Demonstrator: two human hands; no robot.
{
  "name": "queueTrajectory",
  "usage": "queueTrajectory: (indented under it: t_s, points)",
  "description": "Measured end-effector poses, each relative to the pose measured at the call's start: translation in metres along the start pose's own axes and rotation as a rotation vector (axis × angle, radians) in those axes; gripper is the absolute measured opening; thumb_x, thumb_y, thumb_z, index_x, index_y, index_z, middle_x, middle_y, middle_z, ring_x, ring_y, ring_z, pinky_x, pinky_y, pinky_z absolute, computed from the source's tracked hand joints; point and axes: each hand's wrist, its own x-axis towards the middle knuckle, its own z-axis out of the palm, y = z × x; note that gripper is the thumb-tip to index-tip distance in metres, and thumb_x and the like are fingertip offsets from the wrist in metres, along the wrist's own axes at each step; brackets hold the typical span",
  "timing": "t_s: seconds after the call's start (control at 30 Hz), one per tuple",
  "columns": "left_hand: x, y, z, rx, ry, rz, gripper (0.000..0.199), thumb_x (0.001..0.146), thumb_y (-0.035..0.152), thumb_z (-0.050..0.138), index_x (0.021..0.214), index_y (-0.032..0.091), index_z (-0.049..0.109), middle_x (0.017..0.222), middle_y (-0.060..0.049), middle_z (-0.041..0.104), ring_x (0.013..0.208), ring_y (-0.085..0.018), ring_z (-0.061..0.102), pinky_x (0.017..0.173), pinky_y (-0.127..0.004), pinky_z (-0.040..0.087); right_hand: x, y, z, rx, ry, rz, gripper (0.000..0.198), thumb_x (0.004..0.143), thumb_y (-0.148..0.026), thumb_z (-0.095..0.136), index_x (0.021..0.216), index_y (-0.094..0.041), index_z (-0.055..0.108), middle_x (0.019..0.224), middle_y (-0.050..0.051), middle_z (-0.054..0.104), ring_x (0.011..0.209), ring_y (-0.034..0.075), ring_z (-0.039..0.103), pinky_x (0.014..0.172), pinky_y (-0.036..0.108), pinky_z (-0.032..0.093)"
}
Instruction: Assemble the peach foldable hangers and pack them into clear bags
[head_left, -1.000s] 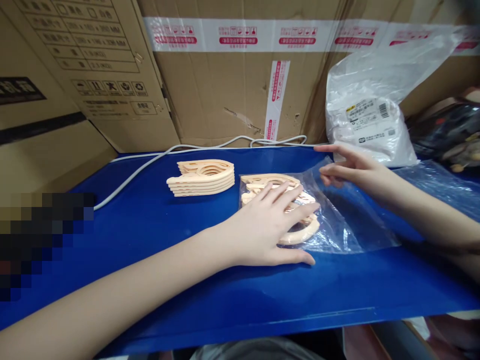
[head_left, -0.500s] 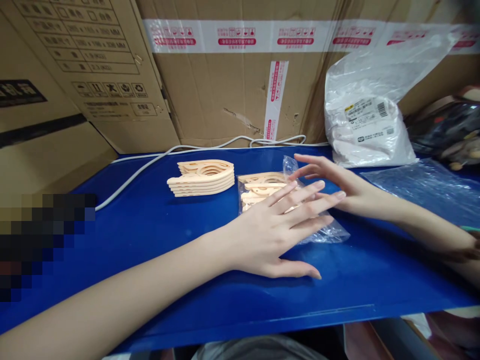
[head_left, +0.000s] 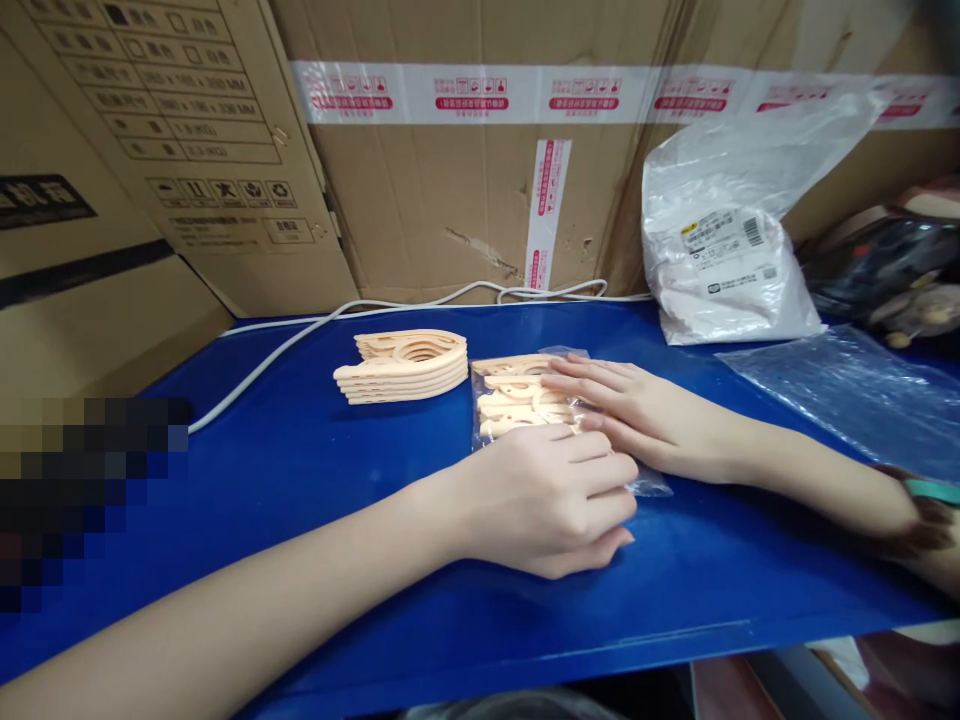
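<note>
A clear plastic bag (head_left: 477, 440) with several cream plastic pieces (head_left: 517, 405), which look like folded travel hangers, lies flat on the blue table. My right hand (head_left: 637, 405) rests over the bag's right side, fingers stretched out flat on it. At the bag's near edge my left hand (head_left: 555, 505) is closed, its fingers curled under and their tips hidden. Whatever it grips there is out of sight. To the left of the bag stands a neat stack of matching cream hangers (head_left: 405, 370), touched by neither hand.
Cardboard boxes (head_left: 450, 190) wall off the back and left. A white cable (head_left: 281, 350) runs along the table's rear. At the back right sits a white plastic parcel bag (head_left: 727, 270), with a clear plastic sheet (head_left: 862, 390) in front of it. The blue table (head_left: 337, 620) ends close to me.
My right hand has come down flat onto the bag. My left hand's fingers, spread before, have curled in. The hanger stack has stayed in place.
</note>
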Motion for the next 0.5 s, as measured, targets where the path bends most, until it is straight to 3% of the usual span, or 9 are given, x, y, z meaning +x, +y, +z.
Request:
queueTrajectory:
  t_s: [0.2, 0.33, 0.5]
  points:
    - [0.000, 0.003, 0.002, 0.043, 0.064, -0.031, 0.029, 0.093, 0.021, 0.051, 0.069, 0.015, 0.067, 0.074, -0.001, 0.069, 0.075, -0.016, 0.063, 0.077, -0.029, 0.050, 0.004, -0.004, 0.007, -0.174, 0.040, 0.028, 0.064, 0.096, -0.052, 0.037, 0.149, -0.015, 0.037, 0.153, 0.019, 0.036, 0.140, 0.039, 0.034, 0.107, 0.063, 0.034]
    - [-0.002, 0.000, 0.008, 0.025, -0.057, -0.167, 0.026, 0.094, 0.022, 0.047, 0.088, 0.011, 0.070, 0.086, -0.005, 0.071, 0.085, -0.021, 0.064, 0.086, -0.033, 0.050, 0.017, 0.007, 0.007, -0.249, 0.062, 0.053, 0.061, 0.098, -0.050, 0.032, 0.144, -0.013, 0.043, 0.148, 0.022, 0.043, 0.135, 0.041, 0.041, 0.102, 0.061, 0.039]
    - [-0.001, -0.005, 0.007, -0.147, -0.229, -0.430, 0.032, 0.094, 0.033, 0.051, 0.110, 0.009, 0.066, 0.118, -0.013, 0.066, 0.112, -0.028, 0.059, 0.101, -0.039, 0.044, 0.049, 0.042, 0.007, -0.233, 0.035, 0.136, 0.061, 0.097, -0.050, 0.033, 0.143, -0.011, 0.041, 0.147, 0.022, 0.044, 0.136, 0.039, 0.040, 0.103, 0.056, 0.039]
